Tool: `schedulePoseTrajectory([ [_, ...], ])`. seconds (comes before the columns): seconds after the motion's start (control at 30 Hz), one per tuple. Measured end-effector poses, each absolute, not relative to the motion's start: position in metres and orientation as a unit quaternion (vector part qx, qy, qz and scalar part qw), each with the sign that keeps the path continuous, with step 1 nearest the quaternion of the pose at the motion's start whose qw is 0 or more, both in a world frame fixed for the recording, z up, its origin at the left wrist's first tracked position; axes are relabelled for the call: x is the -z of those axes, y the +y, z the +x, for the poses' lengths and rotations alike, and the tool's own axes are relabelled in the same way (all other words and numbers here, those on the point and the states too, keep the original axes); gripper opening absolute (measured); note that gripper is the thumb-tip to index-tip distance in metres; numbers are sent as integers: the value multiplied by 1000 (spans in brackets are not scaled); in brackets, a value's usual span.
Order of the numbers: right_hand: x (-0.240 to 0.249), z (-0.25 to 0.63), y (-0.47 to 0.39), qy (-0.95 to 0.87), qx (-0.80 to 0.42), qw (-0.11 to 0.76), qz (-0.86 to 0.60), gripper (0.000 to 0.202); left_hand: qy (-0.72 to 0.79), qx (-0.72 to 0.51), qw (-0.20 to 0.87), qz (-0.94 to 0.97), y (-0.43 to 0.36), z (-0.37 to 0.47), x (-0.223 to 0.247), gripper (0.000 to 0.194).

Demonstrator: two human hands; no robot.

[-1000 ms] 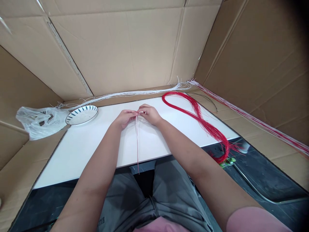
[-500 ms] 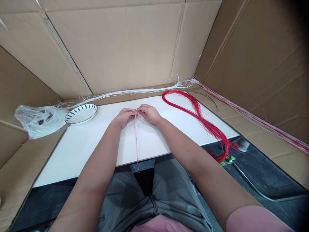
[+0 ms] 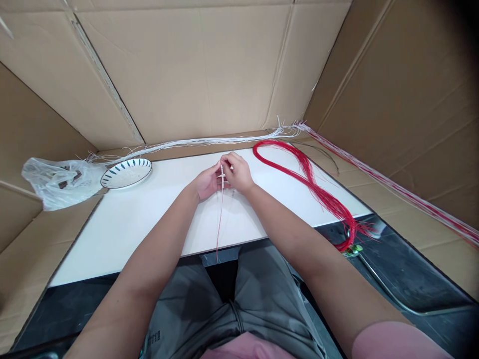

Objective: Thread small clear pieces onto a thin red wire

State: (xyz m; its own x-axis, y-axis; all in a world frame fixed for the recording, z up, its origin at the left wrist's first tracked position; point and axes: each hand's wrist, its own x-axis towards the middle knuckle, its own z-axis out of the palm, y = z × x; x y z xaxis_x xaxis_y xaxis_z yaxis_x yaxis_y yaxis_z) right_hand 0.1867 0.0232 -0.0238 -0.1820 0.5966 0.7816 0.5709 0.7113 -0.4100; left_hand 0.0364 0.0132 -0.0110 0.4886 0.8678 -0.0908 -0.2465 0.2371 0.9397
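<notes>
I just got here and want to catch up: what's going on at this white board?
A person holds a short white beaded strip between their left hand and right hand, above the white board. A thin red thread hangs from it past the near edge. A plate sits at the left, and a bundle of red strands lies at the right.

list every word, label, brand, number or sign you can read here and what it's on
No text can be read for certain.
Trousers: a small dark print on one leg looks like lettering, too blurred to quote.
Plate: blue strokes around the rim, a pattern, not text.
Bag: no lettering can be made out.
</notes>
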Motion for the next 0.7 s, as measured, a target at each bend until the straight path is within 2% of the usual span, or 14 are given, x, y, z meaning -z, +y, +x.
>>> schedulePoseTrajectory([
  [0.27, 19, 183, 17, -751, 59, 473, -456, 20, 313, -349, 751, 465, 3, 51, 4, 53],
  [0.43, 16, 185, 24, -727, 79, 468, -497, 23, 346, -326, 734, 484, 9, 50, 8, 72],
  [0.5, 16, 192, 29, -713, 80, 474, -511, 24, 363, -309, 718, 508, 9, 44, 8, 66],
  [0.63, 18, 209, 35, -682, 70, 496, -532, 24, 383, -249, 679, 574, 6, 35, 6, 31],
  [0.7, 19, 213, 36, -667, 56, 511, -539, 24, 384, -229, 661, 602, 4, 37, 5, 25],
])
